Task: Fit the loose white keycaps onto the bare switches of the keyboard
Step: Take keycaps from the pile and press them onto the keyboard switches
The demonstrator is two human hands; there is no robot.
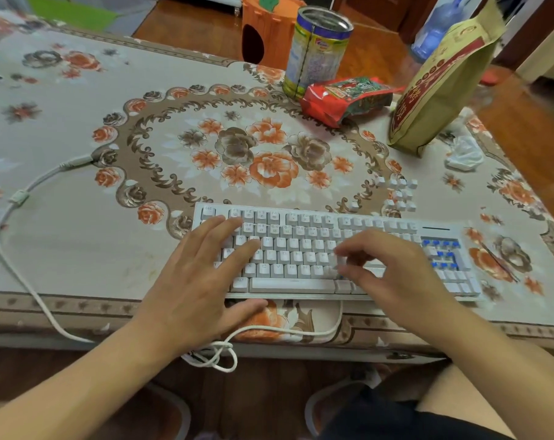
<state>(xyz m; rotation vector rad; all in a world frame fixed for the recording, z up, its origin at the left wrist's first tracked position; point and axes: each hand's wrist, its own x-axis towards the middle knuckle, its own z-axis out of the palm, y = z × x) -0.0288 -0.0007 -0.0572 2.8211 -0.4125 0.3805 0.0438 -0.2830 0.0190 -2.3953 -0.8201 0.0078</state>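
A white keyboard [301, 246] lies near the table's front edge, most keys capped. Bare blue switches [442, 249] show in its right number-pad block. Several loose white keycaps [399, 193] lie in a cluster on the cloth just behind the keyboard's right half. My left hand [206, 274] rests flat with straight fingers on the keyboard's left end, thumb on the front edge. My right hand [393, 271] hovers over the lower right of the main key block and pinches a white keycap [341, 261] between thumb and fingertips, low over the keys.
The floral tablecloth [78, 217] covers the table. Behind stand a tin can [317, 49], a red snack bag [345, 98], a tall tan bag [444, 81] and crumpled white plastic [464, 154]. The keyboard's white cable [24, 274] loops left and hangs over the front edge.
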